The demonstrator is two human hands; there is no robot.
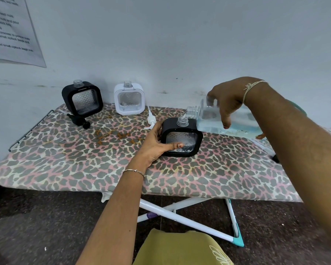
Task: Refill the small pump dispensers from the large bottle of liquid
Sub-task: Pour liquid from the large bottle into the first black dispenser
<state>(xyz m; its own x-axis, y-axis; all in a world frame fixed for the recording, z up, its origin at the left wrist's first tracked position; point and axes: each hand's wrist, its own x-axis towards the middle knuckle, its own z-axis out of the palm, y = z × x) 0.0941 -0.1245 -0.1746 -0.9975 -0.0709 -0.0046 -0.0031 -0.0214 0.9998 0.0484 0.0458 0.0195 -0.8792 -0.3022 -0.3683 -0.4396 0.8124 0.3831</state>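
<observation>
Now our right hand (225, 98) grips the tilted large bottle (243, 124), its mouth pouring into the black dispenser (191, 139), which our left hand (157, 142) clasps upright on the ironing board (84, 159); a white dispenser (129, 98) and a second black dispenser (82, 99) stand behind.

Three small dispensers stand on the surface (65, 159): two black, one white. The left hand (157, 142) grips the near black dispenser (182, 136); the far black dispenser (82, 98) and the white dispenser (129, 98) sit well beyond that hand. The right hand (225, 100) holds the one large bottle (237, 127). Two loose pump heads lie there: a black pump head (78, 120) far left of the left hand, and a white pump head (151, 119) just beyond its fingers. One printed sheet (8, 29) hangs on the wall.
</observation>
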